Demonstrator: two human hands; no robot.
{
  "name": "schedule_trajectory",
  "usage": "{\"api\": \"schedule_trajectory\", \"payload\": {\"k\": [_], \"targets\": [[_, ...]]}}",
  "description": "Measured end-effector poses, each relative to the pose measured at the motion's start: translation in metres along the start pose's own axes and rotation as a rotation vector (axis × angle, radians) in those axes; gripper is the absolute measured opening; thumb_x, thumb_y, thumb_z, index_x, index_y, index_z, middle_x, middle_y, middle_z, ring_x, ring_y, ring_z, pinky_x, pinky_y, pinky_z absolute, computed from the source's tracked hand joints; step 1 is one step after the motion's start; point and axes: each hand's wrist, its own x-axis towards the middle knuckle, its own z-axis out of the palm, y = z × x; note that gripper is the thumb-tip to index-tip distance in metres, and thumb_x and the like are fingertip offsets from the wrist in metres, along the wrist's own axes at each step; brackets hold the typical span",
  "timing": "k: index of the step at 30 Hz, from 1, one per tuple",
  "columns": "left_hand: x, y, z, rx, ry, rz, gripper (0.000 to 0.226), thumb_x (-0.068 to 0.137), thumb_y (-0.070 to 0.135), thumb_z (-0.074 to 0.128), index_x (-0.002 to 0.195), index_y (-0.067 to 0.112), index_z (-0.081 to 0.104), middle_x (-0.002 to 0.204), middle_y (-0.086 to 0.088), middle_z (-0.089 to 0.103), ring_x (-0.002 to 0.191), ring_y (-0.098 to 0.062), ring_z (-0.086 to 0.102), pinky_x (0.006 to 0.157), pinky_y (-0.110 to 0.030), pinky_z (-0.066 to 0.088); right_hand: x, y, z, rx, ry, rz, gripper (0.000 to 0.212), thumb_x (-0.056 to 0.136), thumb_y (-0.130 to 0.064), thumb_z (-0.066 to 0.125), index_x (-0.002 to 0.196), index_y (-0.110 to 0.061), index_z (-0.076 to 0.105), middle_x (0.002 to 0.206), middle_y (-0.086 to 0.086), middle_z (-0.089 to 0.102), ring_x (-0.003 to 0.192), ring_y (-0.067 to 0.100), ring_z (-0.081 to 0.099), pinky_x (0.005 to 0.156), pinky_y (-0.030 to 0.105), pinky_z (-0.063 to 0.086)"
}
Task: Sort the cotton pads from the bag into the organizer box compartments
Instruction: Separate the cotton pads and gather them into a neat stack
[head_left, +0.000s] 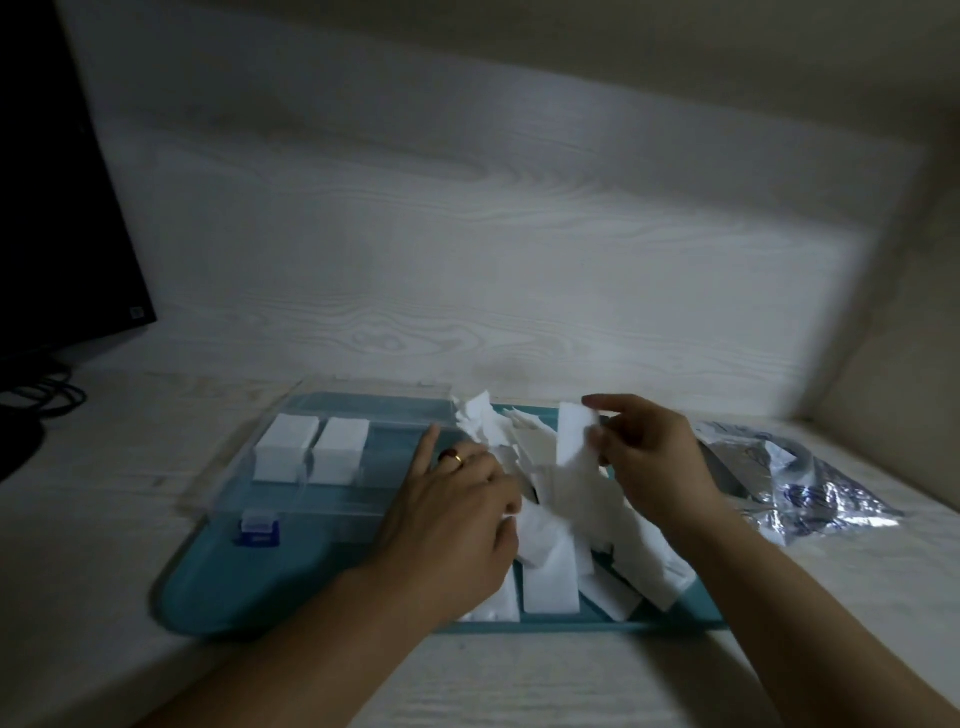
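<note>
A loose heap of white rectangular cotton pads lies on the right half of a teal tray. On the tray's left half stands the clear organizer box, with two neat stacks of pads in its rear compartments. My right hand pinches one upright pad above the heap. At the heap's left edge my left hand, a ring on one finger, has its forefinger stretched toward the box while the other fingers curl into the pads. The crumpled silvery bag lies right of the tray.
A dark monitor with cables stands at the far left. A pale wood-grain wall rises just behind the tray, and a side wall closes the right. The box's blue latch faces me.
</note>
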Motion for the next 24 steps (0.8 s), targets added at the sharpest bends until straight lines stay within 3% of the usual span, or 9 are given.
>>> {"api": "schedule_trajectory", "payload": {"k": [2,6,9,11,14,17,19,22,24], "targets": [[0.000,0.001,0.000,-0.023,0.022,-0.012,0.023,0.095,0.032,0.050,0.113,0.034,0.064,0.121,0.017,0.056,0.131,-0.004,0.038,0.123,-0.041,-0.006,0.007,0.002,0.012,-0.010,-0.036,0.032,0.024,0.093,-0.005,0.061,0.113,-0.017,0.068,0.081,0.008,0.069,0.056,0.006,0.056,0.051,0.015,0.046],[0.001,0.003,0.000,-0.033,0.056,0.002,0.026,0.093,0.027,0.047,0.110,0.032,0.067,0.121,0.016,0.058,0.133,-0.004,0.038,0.123,-0.040,-0.005,0.017,0.008,0.038,-0.218,-0.157,0.034,0.032,0.095,-0.018,0.058,0.127,-0.017,0.060,0.092,0.007,0.071,0.073,0.018,0.065,0.069,0.033,0.057],[0.003,0.001,0.003,-0.060,0.137,0.000,0.026,0.084,0.026,0.046,0.094,0.030,0.070,0.106,0.013,0.065,0.121,-0.009,0.052,0.123,-0.045,0.012,0.011,0.011,0.048,-0.432,-0.250,0.024,0.043,0.094,-0.038,0.057,0.134,-0.022,0.055,0.108,0.000,0.069,0.092,0.014,0.065,0.086,0.033,0.054],[0.005,-0.002,0.007,-0.083,0.201,-0.006,0.026,0.079,0.026,0.042,0.083,0.029,0.069,0.093,0.011,0.067,0.109,-0.013,0.060,0.117,-0.049,0.026,0.008,0.008,0.046,-0.412,-0.222,0.009,0.045,0.092,-0.036,0.061,0.134,-0.021,0.055,0.106,-0.001,0.069,0.092,0.013,0.064,0.085,0.031,0.053],[0.005,-0.004,0.006,-0.157,0.248,-0.003,0.028,0.080,0.028,0.040,0.082,0.028,0.068,0.091,0.012,0.066,0.105,-0.013,0.061,0.113,-0.051,0.033,0.007,0.001,0.039,-0.297,-0.087,-0.065,0.037,0.088,-0.019,0.067,0.125,-0.019,0.062,0.086,-0.004,0.068,0.077,0.010,0.064,0.072,0.024,0.052],[0.005,-0.007,0.006,-0.220,0.377,-0.024,0.019,0.084,0.023,0.053,0.094,0.028,0.068,0.097,0.013,0.066,0.099,-0.004,0.053,0.105,-0.049,0.043,0.005,-0.009,0.027,-0.085,-0.052,-0.029,0.028,0.088,-0.008,0.068,0.115,-0.017,0.069,0.080,0.003,0.069,0.067,0.011,0.062,0.065,0.021,0.052],[0.006,-0.007,0.003,-0.339,0.467,-0.076,0.022,0.089,0.023,0.056,0.109,0.026,0.065,0.108,0.011,0.064,0.104,0.000,0.048,0.101,-0.038,0.048,0.000,-0.014,0.016,0.165,-0.064,0.045,0.023,0.090,-0.003,0.064,0.110,-0.013,0.071,0.085,0.011,0.072,0.071,0.016,0.063,0.065,0.030,0.054],[0.007,-0.002,-0.005,-0.625,0.511,-0.166,0.032,0.094,0.036,0.053,0.125,0.032,0.051,0.122,0.015,0.057,0.116,0.003,0.049,0.095,-0.010,0.043,-0.009,-0.022,0.003,0.482,-0.122,0.074,0.010,0.092,-0.001,0.059,0.092,-0.003,0.068,0.083,0.016,0.068,0.077,0.027,0.059,0.071,0.036,0.050],[0.009,0.001,-0.011,-0.762,0.539,-0.211,0.033,0.095,0.040,0.057,0.126,0.033,0.050,0.121,0.016,0.058,0.115,0.003,0.053,0.092,-0.009,0.043,-0.014,-0.031,0.002,0.668,-0.177,0.053,0.009,0.089,-0.001,0.059,0.084,-0.005,0.065,0.079,0.012,0.063,0.076,0.026,0.057,0.072,0.033,0.049]]}}
